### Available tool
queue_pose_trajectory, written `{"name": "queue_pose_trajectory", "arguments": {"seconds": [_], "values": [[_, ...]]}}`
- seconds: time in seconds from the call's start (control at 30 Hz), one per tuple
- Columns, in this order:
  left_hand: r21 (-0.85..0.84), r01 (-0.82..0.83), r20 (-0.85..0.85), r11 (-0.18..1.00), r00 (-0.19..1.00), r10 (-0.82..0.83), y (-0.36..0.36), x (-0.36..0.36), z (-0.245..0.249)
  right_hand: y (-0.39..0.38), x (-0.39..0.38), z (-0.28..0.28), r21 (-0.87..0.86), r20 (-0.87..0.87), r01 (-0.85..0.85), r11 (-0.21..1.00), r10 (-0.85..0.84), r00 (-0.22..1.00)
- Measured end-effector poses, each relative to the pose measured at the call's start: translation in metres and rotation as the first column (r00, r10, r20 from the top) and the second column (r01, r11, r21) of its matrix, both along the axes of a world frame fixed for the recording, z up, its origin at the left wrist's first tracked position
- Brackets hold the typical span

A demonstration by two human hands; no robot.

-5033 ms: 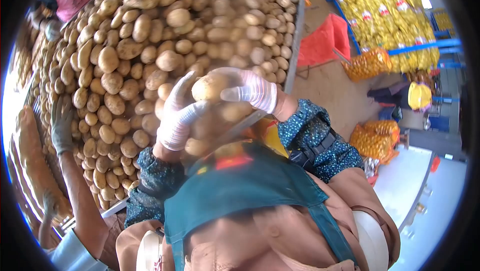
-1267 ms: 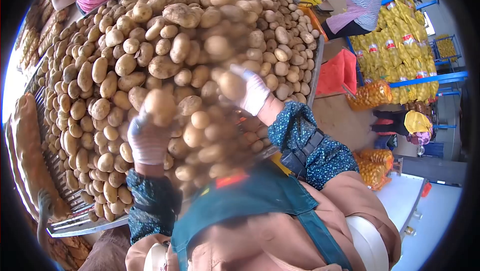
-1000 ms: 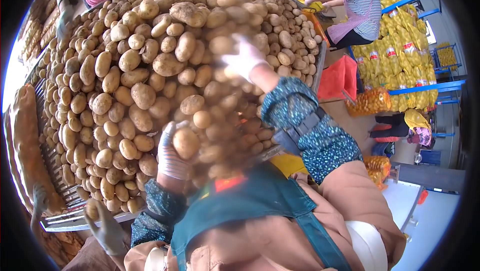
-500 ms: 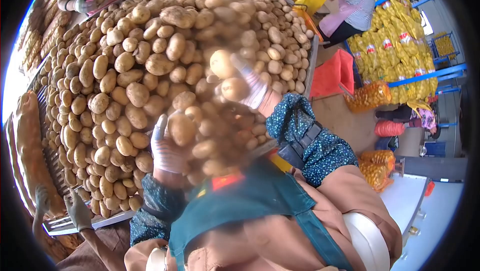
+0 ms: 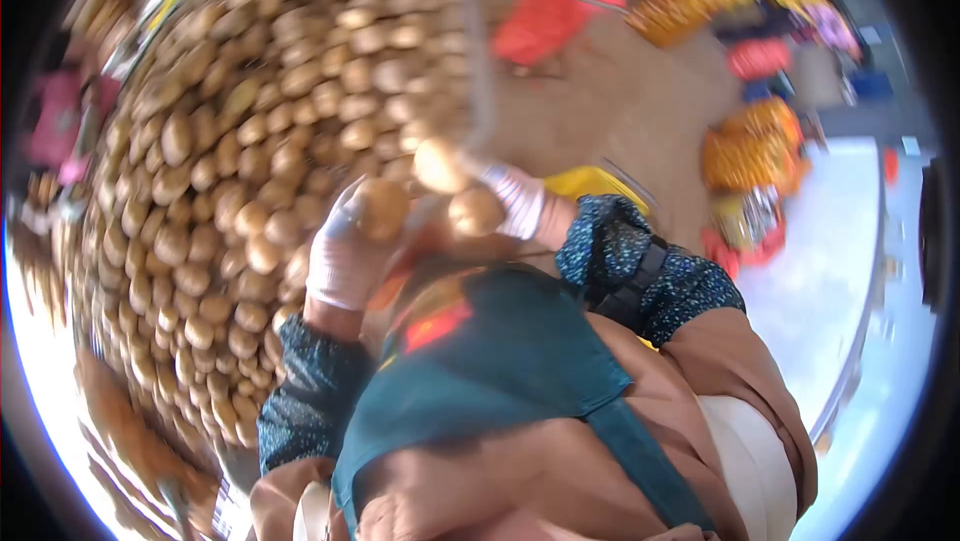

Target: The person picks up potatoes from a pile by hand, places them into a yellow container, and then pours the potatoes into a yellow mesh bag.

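Both of my hands wear striped knit gloves and are closed on potatoes in front of the green apron point(image 5: 500, 371). My left hand point(image 5: 340, 259) grips one round potato point(image 5: 382, 208) by the edge of the potato heap point(image 5: 240, 171). Two potatoes are in my right hand point(image 5: 515, 201): an upper potato point(image 5: 440, 165) by the fingertips and a lower potato point(image 5: 476, 212) by the palm. Motion blur softens the fingers of both hands. Below my hands, something orange-red is partly hidden.
The heap's metal rim point(image 5: 474, 41) runs just beyond my right hand. A red basket point(image 5: 557, 1) stands on the brown floor point(image 5: 600, 111). A yellow container point(image 5: 600, 186) is beside my right sleeve. Filled orange net bags point(image 5: 750, 156) lie near a white surface point(image 5: 820, 271).
The view has swung right, so more floor and bags show. Both hands have drawn back from over the heap to its near edge, still with potatoes in them.
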State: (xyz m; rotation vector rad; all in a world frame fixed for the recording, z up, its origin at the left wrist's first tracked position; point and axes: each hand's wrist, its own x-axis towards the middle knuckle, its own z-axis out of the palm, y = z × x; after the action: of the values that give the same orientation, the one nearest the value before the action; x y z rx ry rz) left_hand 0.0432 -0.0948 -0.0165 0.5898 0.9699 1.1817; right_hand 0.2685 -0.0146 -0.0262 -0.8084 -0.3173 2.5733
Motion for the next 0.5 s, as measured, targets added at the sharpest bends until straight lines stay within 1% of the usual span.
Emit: {"name": "queue_pose_trajectory", "arguments": {"seconds": [0.03, 0.07, 0.1, 0.13, 0.17, 0.2, 0.27, 0.3, 0.33, 0.37, 0.4, 0.43, 0.47, 0.5], "values": [[-0.060, 0.087, 0.144, 0.994, 0.987, -0.078, 0.004, 0.016, -0.009, -0.016, 0.025, 0.001, 0.010, 0.108, 0.037, 0.999, -0.038, 0.993], [-0.229, 0.207, 0.564, 0.951, 0.824, -0.044, 0.007, 0.030, -0.018, -0.032, 0.052, 0.004, -0.055, 0.130, 0.088, 0.995, -0.081, 0.988], [-0.301, 0.255, 0.538, 0.919, 0.841, -0.057, 0.008, 0.051, -0.020, -0.047, 0.079, -0.009, -0.066, 0.297, 0.221, 0.973, -0.193, 0.935], [-0.370, 0.282, 0.500, 0.885, 0.864, -0.067, 0.009, 0.067, -0.021, -0.062, 0.104, -0.022, -0.031, 0.337, 0.343, 0.939, -0.314, 0.888], [-0.482, 0.288, 0.462, 0.828, 0.886, -0.039, 0.011, 0.084, -0.006, -0.075, 0.132, -0.014, -0.041, 0.397, 0.442, 0.896, -0.391, 0.830], [-0.445, 0.344, 0.449, 0.827, 0.885, -0.126, 0.010, 0.099, -0.019, -0.091, 0.152, -0.028, 0.011, 0.425, 0.533, 0.846, -0.486, 0.764], [-0.395, 0.437, 0.420, 0.808, 0.868, -0.265, 0.009, 0.141, -0.048, -0.113, 0.195, -0.052, 0.024, 0.564, 0.615, 0.788, -0.518, 0.643], [-0.344, 0.536, 0.418, 0.771, 0.823, -0.385, 0.013, 0.158, -0.062, -0.122, 0.211, -0.059, 0.025, 0.631, 0.648, 0.761, -0.515, 0.580], [-0.096, 0.585, 0.121, 0.805, 0.810, -0.574, 0.013, 0.178, -0.083, -0.126, 0.221, -0.058, 0.001, 0.675, 0.663, 0.748, -0.490, 0.551], [0.139, 0.661, -0.222, 0.737, 0.746, -0.628, 0.013, 0.197, -0.105, -0.127, 0.229, -0.055, -0.024, 0.714, 0.676, 0.736, -0.461, 0.527], [-0.126, 0.629, 0.181, 0.767, 0.775, -0.606, 0.014, 0.219, -0.078, -0.127, 0.240, -0.044, -0.056, 0.757, 0.689, 0.723, -0.419, 0.501], [-0.431, 0.548, 0.487, 0.716, 0.810, -0.327, 0.016, 0.242, -0.050, -0.129, 0.254, -0.063, 0.034, 0.772, 0.610, 0.792, -0.408, 0.487], [-0.373, 0.681, 0.669, 0.630, 0.668, -0.326, 0.020, 0.254, -0.045, -0.135, 0.275, -0.094, 0.121, 0.788, 0.515, 0.848, -0.397, 0.470], [-0.286, 0.787, 0.815, 0.546, 0.500, -0.293, 0.025, 0.259, -0.043, -0.138, 0.290, -0.112, 0.200, 0.802, 0.403, 0.893, -0.386, 0.457]]}}
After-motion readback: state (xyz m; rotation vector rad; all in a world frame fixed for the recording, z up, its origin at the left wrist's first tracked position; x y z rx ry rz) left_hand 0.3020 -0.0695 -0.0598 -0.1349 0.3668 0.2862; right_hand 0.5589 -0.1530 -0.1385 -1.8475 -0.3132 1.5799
